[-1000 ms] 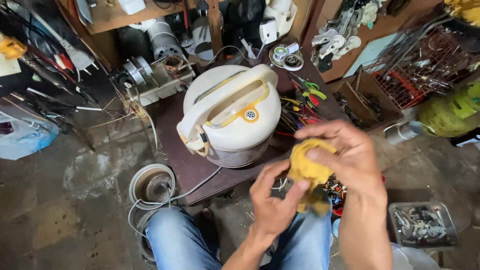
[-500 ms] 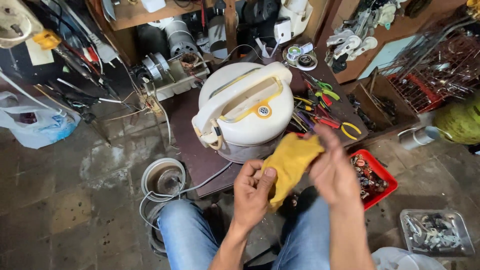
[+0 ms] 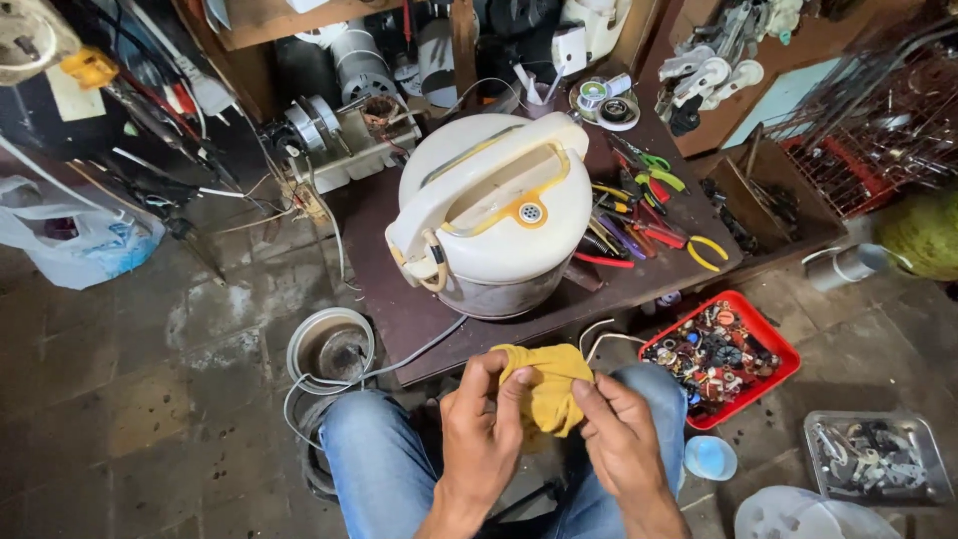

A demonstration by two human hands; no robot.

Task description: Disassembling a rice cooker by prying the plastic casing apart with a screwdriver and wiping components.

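- We hold a yellow cloth (image 3: 551, 387) bunched between both hands, low in the view, above our knees in blue jeans (image 3: 374, 459).
- Left hand (image 3: 486, 429): thumb and fingers curl round the cloth's left side, pinching a fold at the top edge; fingers sit close together.
- Right hand (image 3: 621, 439): fingers (image 3: 591, 397) lie pressed together against the cloth's right side, the tips pushing into the fabric; we cannot see the thumb.
- The cloth sits just in front of the near edge of a low dark table (image 3: 394, 299), apart from it.
- On the table stands a cream rice cooker (image 3: 494, 215), lid shut, carrying handle across the top, a small vent in a yellow patch on the lid. A grey cord (image 3: 399, 361) runs from its base off the table edge to the floor.
- Right of the cooker lie pliers (image 3: 689, 245) with red and yellow grips, and other hand tools, touching one another in a heap.
- A round metal pot (image 3: 331, 347) sits on the floor just left of the table, the cord looped around it.
- A red tray (image 3: 773, 374) of small parts sits on the floor to our right, near the knee; a clear tub (image 3: 873, 457) of metal bits lies further right.
- A plastic bag (image 3: 75, 250) rests on the floor at far left.
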